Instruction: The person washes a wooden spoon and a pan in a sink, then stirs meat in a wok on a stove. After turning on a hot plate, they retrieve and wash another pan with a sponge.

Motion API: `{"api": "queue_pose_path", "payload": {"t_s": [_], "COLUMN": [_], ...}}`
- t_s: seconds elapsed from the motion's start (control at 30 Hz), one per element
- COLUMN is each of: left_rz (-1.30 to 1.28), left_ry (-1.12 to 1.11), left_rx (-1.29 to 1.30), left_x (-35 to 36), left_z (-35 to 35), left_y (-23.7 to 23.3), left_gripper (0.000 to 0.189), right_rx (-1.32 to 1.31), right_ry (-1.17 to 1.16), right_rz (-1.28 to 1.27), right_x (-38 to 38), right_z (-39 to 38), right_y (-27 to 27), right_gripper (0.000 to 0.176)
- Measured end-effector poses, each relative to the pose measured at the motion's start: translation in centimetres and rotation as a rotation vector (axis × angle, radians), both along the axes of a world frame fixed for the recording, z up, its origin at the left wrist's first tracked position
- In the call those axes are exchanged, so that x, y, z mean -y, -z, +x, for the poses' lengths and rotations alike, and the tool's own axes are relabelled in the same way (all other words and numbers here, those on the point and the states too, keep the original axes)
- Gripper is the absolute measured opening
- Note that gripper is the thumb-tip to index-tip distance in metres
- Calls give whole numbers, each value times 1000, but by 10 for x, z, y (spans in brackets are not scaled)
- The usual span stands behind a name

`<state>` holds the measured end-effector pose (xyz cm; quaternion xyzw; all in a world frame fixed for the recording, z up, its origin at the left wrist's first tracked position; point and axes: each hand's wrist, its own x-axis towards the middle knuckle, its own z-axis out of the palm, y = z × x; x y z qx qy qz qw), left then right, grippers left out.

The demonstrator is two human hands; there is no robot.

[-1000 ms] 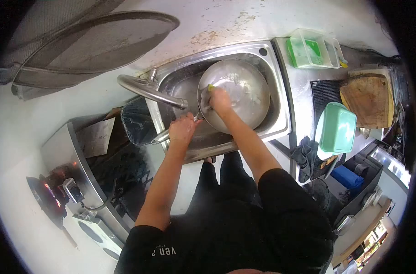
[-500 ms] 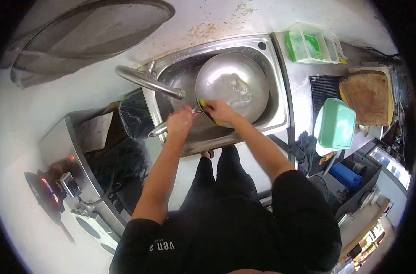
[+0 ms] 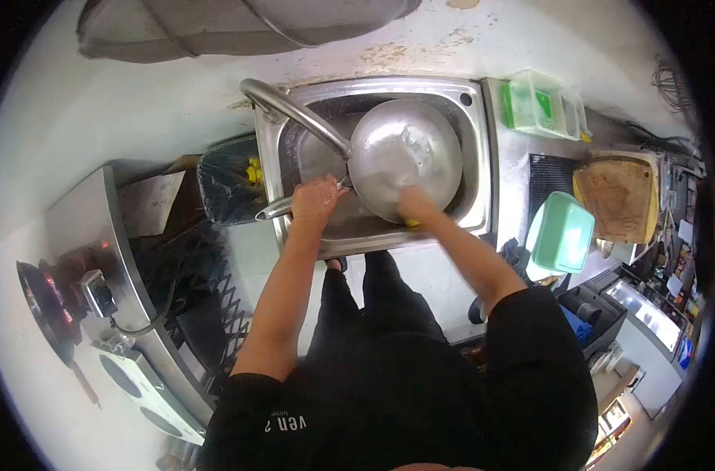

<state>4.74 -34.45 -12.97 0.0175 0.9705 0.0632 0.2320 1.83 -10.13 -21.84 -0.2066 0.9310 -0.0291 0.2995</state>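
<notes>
A large metal pan lies bottom up in the steel sink, with suds on its rounded underside. My left hand is wrapped round the pan's metal handle, at the sink's left front. On the lower part of the pan, my right hand is closed on a yellow scrubber; motion blurs this hand, and it covers most of the scrubber. The curved faucet reaches over the sink's left part, its tip close to the pan's left rim.
Right of the sink stand a clear and green container, a green tub and a wooden cutting board. A black-lined bin with yellow pieces is at the left. A dark pan is farther left.
My right hand has moved with the scrubber from the pan's left edge, near the handle, to its lower middle. My left hand keeps hold of the handle. The camera view has shifted.
</notes>
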Motion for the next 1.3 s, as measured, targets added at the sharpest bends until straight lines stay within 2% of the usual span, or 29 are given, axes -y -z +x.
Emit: {"api": "queue_pose_path", "payload": {"t_s": [0.03, 0.07, 0.13, 0.2, 0.23, 0.27, 0.3, 0.37, 0.43, 0.47, 0.53, 0.57, 0.67, 0.7, 0.77, 0.8, 0.83, 0.9, 0.93, 0.97, 1.03, 1.07, 1.17, 1.3], "left_rz": [14, 26, 12, -6, 41, 83, 78, 70, 60, 68, 64, 56, 111, 105, 87, 86, 109, 134, 109, 80, 80, 76, 91, 102], "left_ry": [-1, -5, -17, -33, -22, -17, -39, -7, -13, -1, -10, -6, -95, -99, -8, -8, -23, -27, -49, -78, -64, -53, -13, -55], "left_rx": [-11, -20, -44, -63, -87, -118, -117, -115, -116, -116, -130, -146, -109, -114, -125, -115, -154, -200, -110, -31, -74, -105, -236, -143], "left_x": [1, 2, -1, 1, 1, 4, 5, 5, 7, 6, 4, 4, 3, 3, 6, 6, 6, 6, 3, 3, 3, 4, 6, 6], "left_z": [1, 2, 3, 4, 8, 9, 9, 7, 4, 5, 8, 10, 7, 7, 7, 13, 16, 11, 9, 4, 6, 7, 11, 10], "left_y": [2, 4, 0, 1, 4, 8, 8, 6, 6, 6, 13, 15, 2, 3, 13, 18, 24, 21, 9, 0, 4, 8, 21, 11], "left_gripper": [55, 55, 50, 46, 49, 53, 53, 52, 51, 50, 50, 50, 43, 43, 49, 49, 49, 49, 48, 48, 47, 47, 47, 43], "right_rx": [177, 170, 316, 295, 183, 37, -168, -72, -271, -266, -407, -403, -565, -572, -308, -296, -291, -373, -211, -217, -321, -230, -317, -331], "right_ry": [76, 63, 133, -282, -471, -293, -492, -468, -981, -994, -840, -836, -589, -591, -627, -595, -592, -405, -275, -270, -324, -210, -357, -221], "right_rz": [-82, -74, -358, 66, 189, 30, 321, 334, 342, 338, 165, 172, 308, 303, 369, 328, 331, 231, 340, 344, 470, 350, 269, 211], "right_x": [27, 32, 39, -10, -62, -78, -66, -30, 23, 16, -13, -24, -47, -25, 42, 41, 25, -21, -38, -45, -42, -37, 22, -39], "right_z": [-2, -4, -1, -18, -36, -64, -95, -171, -195, -194, -194, -183, -134, -142, -172, -174, -169, -153, -134, -119, -101, -117, -167, -124], "right_y": [-6, -18, -45, -53, -11, -30, -41, -20, -23, -13, 5, 7, -23, -33, -56, -32, -24, -17, -16, -14, -20, -20, -20, 4], "right_gripper": [25, 25, 25, 26, 28, 28, 27, 23, 26, 26, 23, 23, 17, 17, 18, 17, 17, 16, 18, 18, 19, 18, 19, 18]}}
